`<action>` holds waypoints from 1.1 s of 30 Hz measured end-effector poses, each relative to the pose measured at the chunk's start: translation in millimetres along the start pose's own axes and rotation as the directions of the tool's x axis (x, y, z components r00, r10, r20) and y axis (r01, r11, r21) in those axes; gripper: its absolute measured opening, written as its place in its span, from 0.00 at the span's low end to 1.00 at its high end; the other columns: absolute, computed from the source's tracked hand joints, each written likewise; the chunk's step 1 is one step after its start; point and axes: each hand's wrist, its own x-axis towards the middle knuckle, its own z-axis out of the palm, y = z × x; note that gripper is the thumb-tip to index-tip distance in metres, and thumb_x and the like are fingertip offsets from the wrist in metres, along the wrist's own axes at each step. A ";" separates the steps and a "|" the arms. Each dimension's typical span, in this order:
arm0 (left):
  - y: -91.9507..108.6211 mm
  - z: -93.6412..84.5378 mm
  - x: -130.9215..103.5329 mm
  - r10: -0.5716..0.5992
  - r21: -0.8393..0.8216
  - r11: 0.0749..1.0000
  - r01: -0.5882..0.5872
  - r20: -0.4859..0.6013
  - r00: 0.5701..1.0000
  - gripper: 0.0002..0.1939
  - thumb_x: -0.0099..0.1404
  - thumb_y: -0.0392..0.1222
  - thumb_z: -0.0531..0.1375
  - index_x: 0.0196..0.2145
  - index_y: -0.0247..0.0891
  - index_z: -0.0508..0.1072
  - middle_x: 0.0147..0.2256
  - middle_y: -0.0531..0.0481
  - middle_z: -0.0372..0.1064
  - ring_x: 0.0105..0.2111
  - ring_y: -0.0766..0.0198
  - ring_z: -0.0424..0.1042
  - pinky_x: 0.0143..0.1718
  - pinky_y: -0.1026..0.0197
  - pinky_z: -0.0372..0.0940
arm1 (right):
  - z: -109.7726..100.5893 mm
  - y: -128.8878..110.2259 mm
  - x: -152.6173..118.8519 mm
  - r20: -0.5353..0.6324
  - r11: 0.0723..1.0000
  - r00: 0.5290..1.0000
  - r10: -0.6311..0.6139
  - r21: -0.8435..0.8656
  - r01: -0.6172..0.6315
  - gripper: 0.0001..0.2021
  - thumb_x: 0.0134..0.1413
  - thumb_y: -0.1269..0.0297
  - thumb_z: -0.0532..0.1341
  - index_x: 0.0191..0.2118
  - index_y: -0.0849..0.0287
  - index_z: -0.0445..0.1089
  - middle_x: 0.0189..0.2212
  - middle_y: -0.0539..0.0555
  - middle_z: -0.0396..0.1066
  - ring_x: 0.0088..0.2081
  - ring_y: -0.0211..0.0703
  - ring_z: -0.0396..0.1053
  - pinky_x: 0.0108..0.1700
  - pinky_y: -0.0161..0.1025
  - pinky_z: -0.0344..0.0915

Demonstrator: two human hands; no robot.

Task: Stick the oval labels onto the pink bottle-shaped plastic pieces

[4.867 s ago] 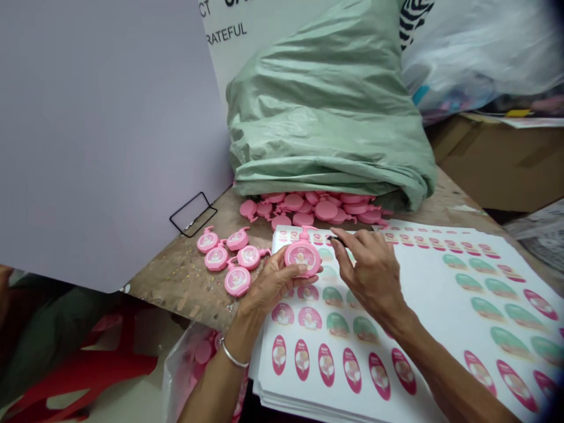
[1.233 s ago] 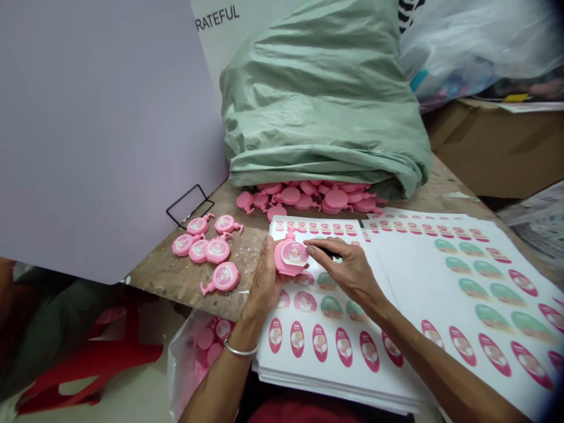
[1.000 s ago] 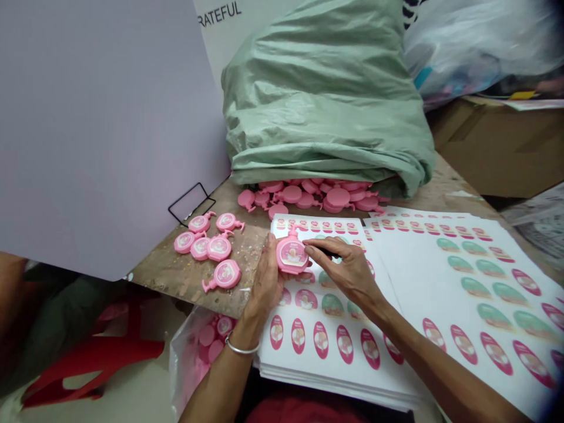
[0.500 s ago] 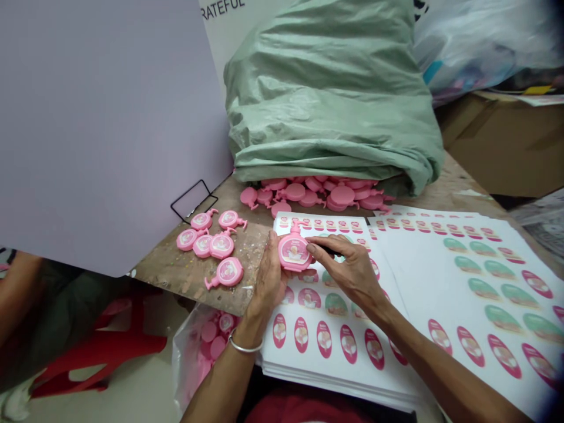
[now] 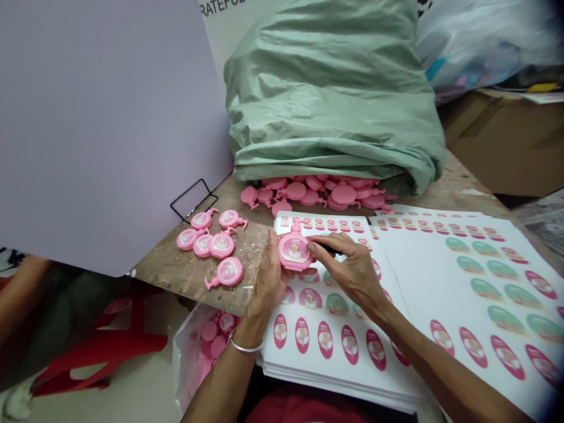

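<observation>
Pink bottle [image 5: 294, 251] lies just below frame centre: on its left, the left hand [image 5: 268, 276] curls its fingers around it; rightward, the right hand [image 5: 352, 264] pinches a slim dark object [image 5: 326, 248], fingertips at the bottle's right edge.

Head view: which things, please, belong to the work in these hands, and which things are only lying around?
Seem to belong to the work: pink bottle in the left hand; dark tool in the right hand; printed sheets beneath; bottles with pictures; plain bottles by the green bag.

Seem only lying about: wire stand; cardboard box; clear bag at upper right; red stool.
</observation>
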 end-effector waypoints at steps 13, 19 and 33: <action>4.9 1.5 -5.2 0.076 0.036 0.996 -0.079 0.082 0.994 0.24 0.61 0.59 0.61 0.45 0.35 0.74 0.41 0.44 0.75 0.41 0.55 0.76 0.37 0.57 0.75 | 0.5 -0.8 2.7 -0.002 0.990 0.997 -0.078 -0.120 0.077 0.09 0.58 0.58 0.63 0.38 0.56 0.78 0.30 0.52 0.76 0.33 0.43 0.67 0.40 0.44 0.61; 6.0 -0.8 -6.8 0.084 0.111 0.988 -0.107 0.197 0.977 0.20 0.58 0.48 0.67 0.45 0.35 0.71 0.40 0.45 0.74 0.34 0.60 0.76 0.35 0.58 0.74 | -8.0 2.0 6.4 -0.033 0.885 0.983 -0.183 -0.440 0.150 0.14 0.61 0.57 0.59 0.44 0.59 0.76 0.30 0.56 0.73 0.36 0.49 0.67 0.43 0.48 0.59; 46.8 -74.6 17.8 0.463 0.836 0.519 -0.178 -0.101 0.881 0.19 0.56 0.55 0.62 0.39 0.38 0.71 0.35 0.44 0.74 0.41 0.48 0.73 0.45 0.47 0.67 | -40.1 95.2 83.3 -0.262 0.761 0.881 0.394 -0.445 -0.473 0.29 0.53 0.43 0.59 0.53 0.60 0.68 0.46 0.64 0.74 0.51 0.59 0.70 0.52 0.52 0.63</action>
